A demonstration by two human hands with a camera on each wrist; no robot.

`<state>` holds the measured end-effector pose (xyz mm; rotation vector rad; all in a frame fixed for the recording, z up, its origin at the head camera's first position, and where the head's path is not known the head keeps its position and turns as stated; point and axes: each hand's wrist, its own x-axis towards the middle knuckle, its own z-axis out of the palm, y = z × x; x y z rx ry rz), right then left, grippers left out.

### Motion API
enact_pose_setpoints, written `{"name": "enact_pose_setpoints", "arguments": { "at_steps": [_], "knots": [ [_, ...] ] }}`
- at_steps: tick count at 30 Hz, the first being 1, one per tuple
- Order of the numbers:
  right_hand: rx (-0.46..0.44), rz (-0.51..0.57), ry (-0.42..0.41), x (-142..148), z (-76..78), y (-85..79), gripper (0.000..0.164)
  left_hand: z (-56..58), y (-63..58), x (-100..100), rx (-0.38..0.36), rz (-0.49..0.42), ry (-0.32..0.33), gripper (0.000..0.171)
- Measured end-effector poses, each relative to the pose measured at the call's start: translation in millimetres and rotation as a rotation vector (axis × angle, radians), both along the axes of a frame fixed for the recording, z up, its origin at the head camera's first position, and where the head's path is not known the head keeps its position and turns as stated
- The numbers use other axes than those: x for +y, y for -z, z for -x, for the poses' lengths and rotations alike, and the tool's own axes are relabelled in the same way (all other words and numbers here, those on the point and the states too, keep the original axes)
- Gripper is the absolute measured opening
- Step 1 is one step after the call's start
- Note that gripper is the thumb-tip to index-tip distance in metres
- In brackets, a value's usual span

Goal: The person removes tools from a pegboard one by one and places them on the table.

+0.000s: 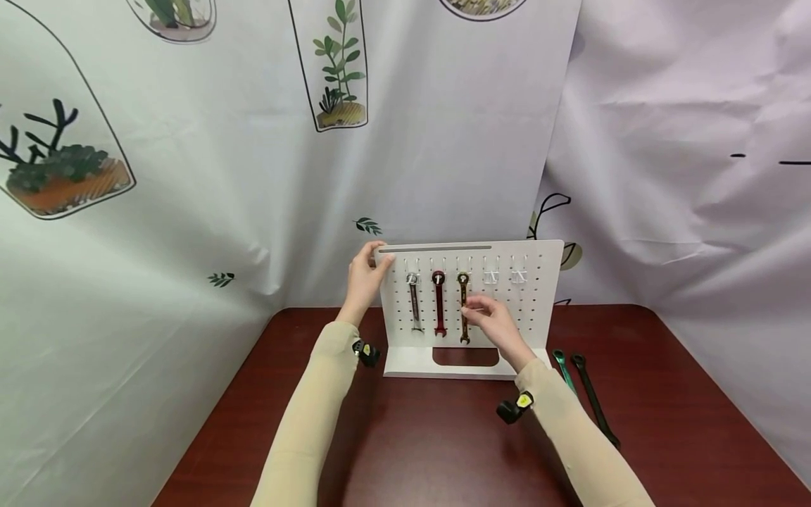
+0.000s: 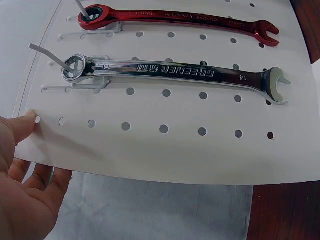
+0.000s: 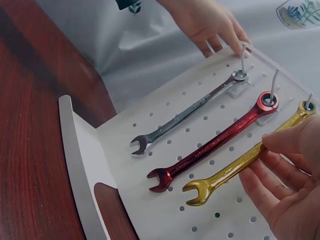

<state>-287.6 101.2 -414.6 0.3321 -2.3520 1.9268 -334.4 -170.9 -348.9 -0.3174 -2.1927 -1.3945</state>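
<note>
A: Looking at what?

B: At a white board (image 1: 532,303) full of little holes, standing up on the shiny dark red counter (image 1: 431,436).

A: Holding what with the right hand (image 1: 497,327)?

B: Pinching the gold wrench (image 3: 235,170) by its handle, with thumb on one side and fingers on the other. Look near the middle of the white board to spot it, hanging with its ring over a hook and its forked end down.

A: Doing what with the left hand (image 1: 366,282)?

B: Gripping the white board by its top left corner, with thumb in front and fingers behind.

A: Seeing more wrenches there?

B: Yes! See the red wrench (image 3: 215,142) just left of the white board's middle, and the silver wrench (image 2: 170,71) nearer its left edge. Both hanging by their rings, too. Can even read a 14 on the silver one.

A: And up high on the white board's right side?

B: Two clear hooks (image 1: 491,276).

A: Now check past the white board's right edge.

B: Spotting a green wrench (image 1: 564,370) and a black wrench (image 1: 594,401), lying on the counter. Can't see all of the green one, partly hidden by the right sleeve (image 1: 583,436).

A: And behind the white board?

B: A pale cloth (image 1: 266,162) with plants drawn on it.
</note>
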Motion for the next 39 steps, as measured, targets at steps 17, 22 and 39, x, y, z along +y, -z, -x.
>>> {"name": "enact_pose_setpoints", "arguments": {
  "at_steps": [17, 22, 39],
  "knots": [
    [0.039, -0.024, -0.011, 6.0, -23.2, -10.2, 0.035, 1.1, 0.2, 0.0, 0.010, 0.000, -0.008, 0.038],
    [0.043, -0.021, -0.027, 8.6, -29.6, -16.0, 0.036, 1.2, 0.5, 0.4, 0.001, -0.005, -0.010, 0.038],
    [0.098, -0.011, 0.041, 47.7, -43.0, -34.9, 0.036, -0.1, 0.5, 0.1, 0.000, -0.004, -0.013, 0.033]
  ]
}}
